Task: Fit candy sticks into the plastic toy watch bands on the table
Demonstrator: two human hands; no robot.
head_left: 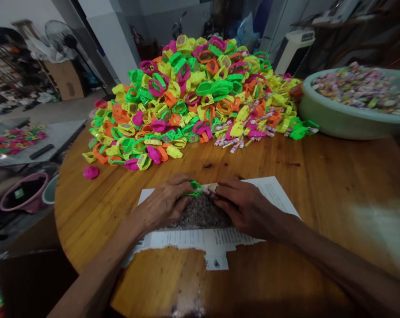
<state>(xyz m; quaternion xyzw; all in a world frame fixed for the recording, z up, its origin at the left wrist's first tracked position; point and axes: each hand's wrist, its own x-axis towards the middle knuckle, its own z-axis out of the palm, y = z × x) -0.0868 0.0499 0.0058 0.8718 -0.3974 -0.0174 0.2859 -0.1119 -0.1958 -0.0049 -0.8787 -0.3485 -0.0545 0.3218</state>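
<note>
My left hand [168,201] is closed on a bright green toy watch [196,189], its band curving out past my fingertips. My right hand [241,201] pinches a small pinkish wrapped candy [207,191] close to the watch; the fingers cover most of it. Something pale sits over a fingertip of that hand. Both hands rest above a dark speckled stone slab [203,214], which lies on printed paper sheets [276,192] with torn edges.
A tall heap of pink, green, yellow and orange toy watches [173,106] covers the table's far side. Wrapped candies [231,140] lie at its front right. A pale green basin [339,119] of candies stands at right. One pink piece [91,172] lies apart at left.
</note>
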